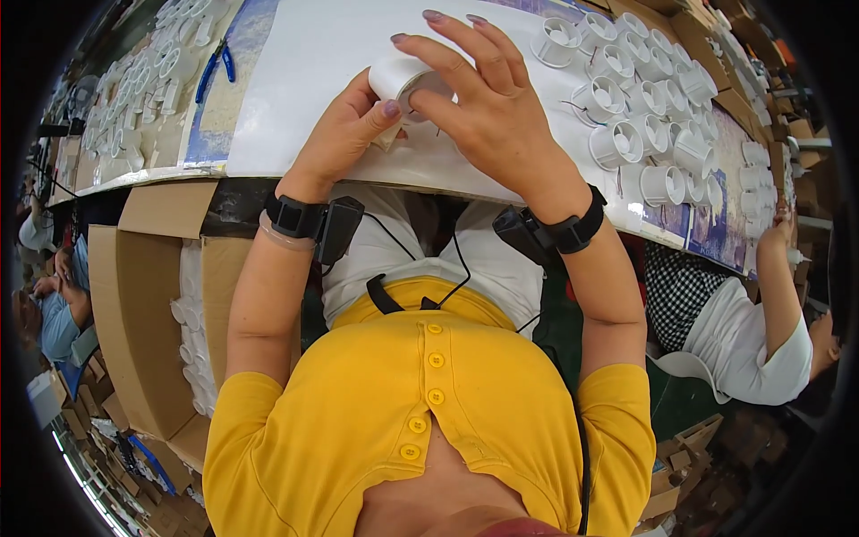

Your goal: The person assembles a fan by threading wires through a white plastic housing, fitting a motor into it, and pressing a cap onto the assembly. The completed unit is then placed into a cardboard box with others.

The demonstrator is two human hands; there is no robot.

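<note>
Above the near edge of the white work surface, a white round plastic housing (390, 77) is held tilted, its hollow end toward my right hand. My left hand (335, 134) grips it from the left and below, thumb along its near side. My right hand (501, 116) reaches over from the right. Its thumb is at the hollow end, the index finger lies across the top, and the other fingers stretch out past it. A small pale piece (386, 139) shows under the housing, partly hidden by my left fingers. What is inside the housing is hidden.
Many white round housings (616, 143), some with thin wires, stand at the right. Blue-handled pliers (215, 70) and more white parts (143, 89) lie at the left. An open cardboard box (143, 313) stands at my left. A co-worker (743, 331) sits at the right.
</note>
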